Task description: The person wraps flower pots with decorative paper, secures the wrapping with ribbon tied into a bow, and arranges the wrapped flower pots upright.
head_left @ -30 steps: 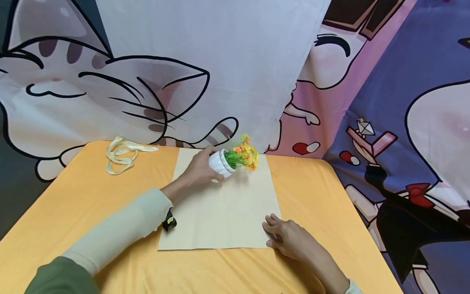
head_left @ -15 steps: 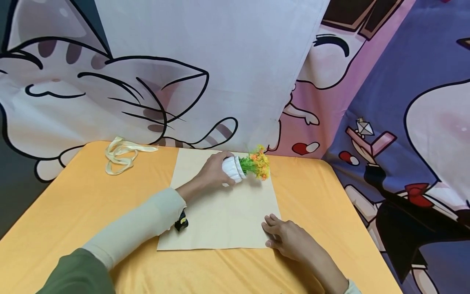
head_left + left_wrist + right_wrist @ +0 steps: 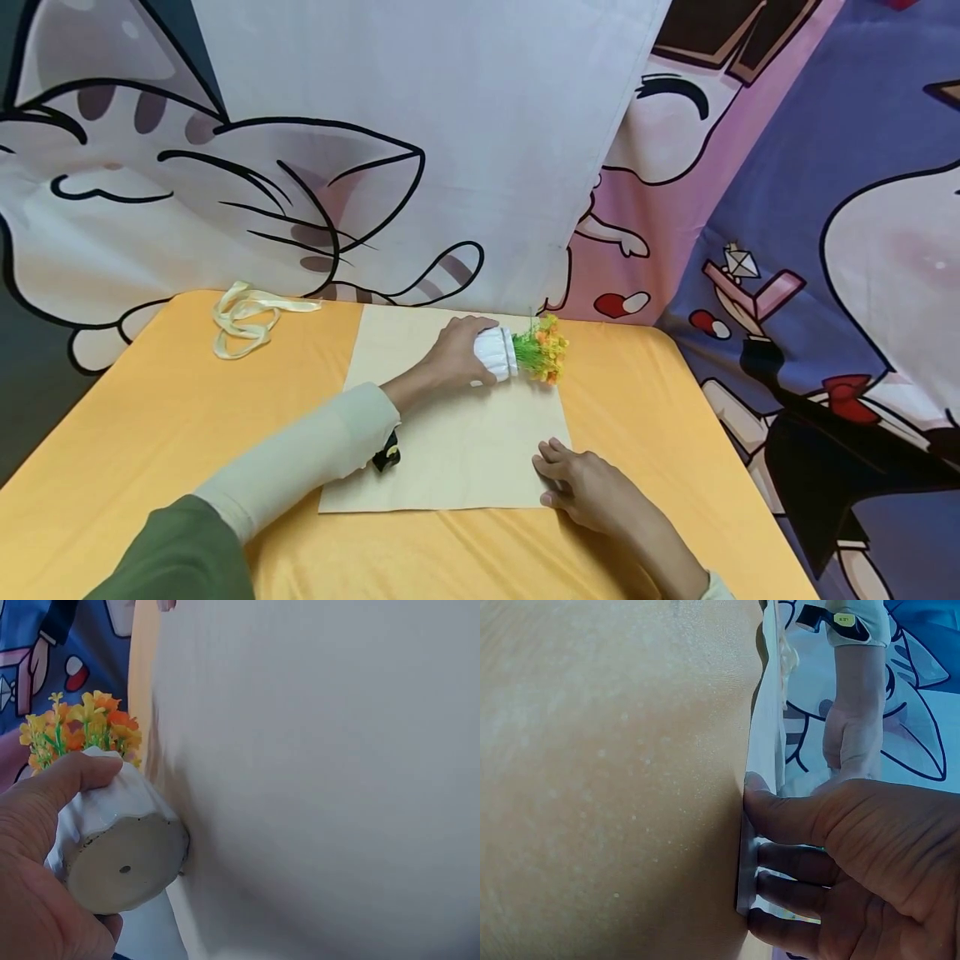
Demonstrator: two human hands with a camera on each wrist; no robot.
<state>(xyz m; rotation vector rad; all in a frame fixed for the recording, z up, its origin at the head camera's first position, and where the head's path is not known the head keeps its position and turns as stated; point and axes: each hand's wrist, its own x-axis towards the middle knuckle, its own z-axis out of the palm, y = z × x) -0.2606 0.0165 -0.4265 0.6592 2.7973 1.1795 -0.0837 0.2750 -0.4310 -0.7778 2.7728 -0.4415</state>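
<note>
My left hand (image 3: 452, 357) grips a small white fluted flowerpot (image 3: 497, 354), its thumb on one side of the pot. The pot lies tipped sideways over the far part of a cream paper sheet (image 3: 457, 454). Yellow and orange flowers (image 3: 551, 350) on green stems point right, overlapping the sheet's right edge. In the left wrist view, the pot's underside (image 3: 142, 862) faces the camera, with a small hole in it. My right hand (image 3: 588, 483) rests at the sheet's near right corner. Its fingertips lie on the paper in the right wrist view.
A loosely coiled cream ribbon (image 3: 288, 303) lies at the back left of the yellow-covered table (image 3: 187, 408). Cartoon-printed cloth (image 3: 510, 142) hangs right behind the table and along its right side. A black wrist camera (image 3: 387, 452) is strapped under the left sleeve.
My left hand has carried the flowerpot right and slightly nearer, and the flowers have swung from pointing up-right to pointing right. The right hand has stayed at the paper's corner.
</note>
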